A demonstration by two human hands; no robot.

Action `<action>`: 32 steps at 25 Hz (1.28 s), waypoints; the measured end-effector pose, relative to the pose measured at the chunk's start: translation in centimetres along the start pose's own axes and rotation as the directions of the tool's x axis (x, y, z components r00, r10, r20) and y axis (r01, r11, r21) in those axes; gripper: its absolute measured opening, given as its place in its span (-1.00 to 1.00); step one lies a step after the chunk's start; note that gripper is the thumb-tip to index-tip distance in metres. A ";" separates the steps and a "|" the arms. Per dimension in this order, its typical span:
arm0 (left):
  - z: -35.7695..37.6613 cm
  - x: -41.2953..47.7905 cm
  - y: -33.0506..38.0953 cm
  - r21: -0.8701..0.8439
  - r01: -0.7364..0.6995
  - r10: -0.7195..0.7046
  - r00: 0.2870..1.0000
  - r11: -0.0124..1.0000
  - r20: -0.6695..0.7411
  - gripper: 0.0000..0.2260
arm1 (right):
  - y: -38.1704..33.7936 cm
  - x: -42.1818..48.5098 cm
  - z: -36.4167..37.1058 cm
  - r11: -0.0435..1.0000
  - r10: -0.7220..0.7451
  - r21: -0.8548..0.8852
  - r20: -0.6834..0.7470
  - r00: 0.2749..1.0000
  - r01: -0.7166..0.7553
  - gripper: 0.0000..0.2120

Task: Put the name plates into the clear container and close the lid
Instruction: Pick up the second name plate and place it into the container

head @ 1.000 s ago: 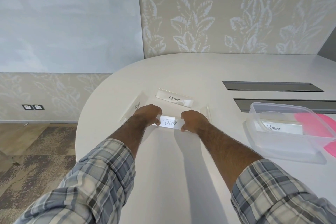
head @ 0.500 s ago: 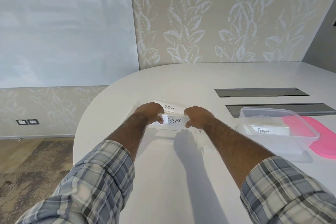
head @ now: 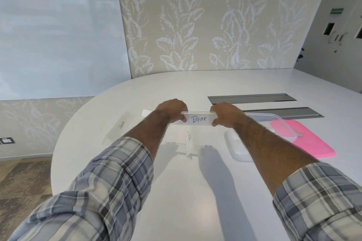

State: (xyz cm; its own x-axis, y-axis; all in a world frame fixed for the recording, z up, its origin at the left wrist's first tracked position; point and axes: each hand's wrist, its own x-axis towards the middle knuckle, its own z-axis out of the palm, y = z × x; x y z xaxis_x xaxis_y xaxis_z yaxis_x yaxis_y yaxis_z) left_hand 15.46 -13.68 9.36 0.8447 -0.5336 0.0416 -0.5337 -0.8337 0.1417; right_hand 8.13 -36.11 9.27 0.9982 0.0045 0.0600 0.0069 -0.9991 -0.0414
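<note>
Forearms are stretched forward at centre frame; a clear name plate [head: 198, 119] marked "BEAR" is held above the white table [head: 176, 201], pinched at each end by the left hand [head: 172, 110] and right hand [head: 227, 113], fingers curled over its top edge. The uncovered clear container [head: 264, 117] is seen just right, a pink lid [head: 313, 139] beside it. A second plate [head: 121, 125] is seen at left, a third plate [head: 189, 143] below centre.
</note>
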 end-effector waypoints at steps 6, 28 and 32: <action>-0.5 2.7 10.0 0.015 -0.043 0.044 0.998 0.999 -0.052 -0.65 | 8.9 -3.5 -2.9 0.998 0.065 0.015 -0.053 0.996 -0.064 -0.51; 7.5 8.6 25.2 0.076 0.041 -0.045 0.997 0.996 0.061 -0.58 | 25.4 -5.4 1.2 0.998 0.023 -0.054 0.118 0.993 -0.017 -0.44; 8.4 8.9 25.4 0.118 0.036 -0.048 0.993 0.992 0.105 -0.58 | 25.3 -5.0 2.5 0.987 -0.022 -0.150 0.183 0.983 0.050 -0.54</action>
State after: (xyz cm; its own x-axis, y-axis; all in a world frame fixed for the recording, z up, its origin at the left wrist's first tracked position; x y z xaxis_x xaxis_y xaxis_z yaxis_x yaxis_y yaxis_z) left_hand 9.08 -40.83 5.06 0.8604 -0.5049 -0.0693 -0.5044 -0.8631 0.0255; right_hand 3.43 -61.28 5.44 0.9919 0.0341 -0.1222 0.0479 -0.9926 0.1117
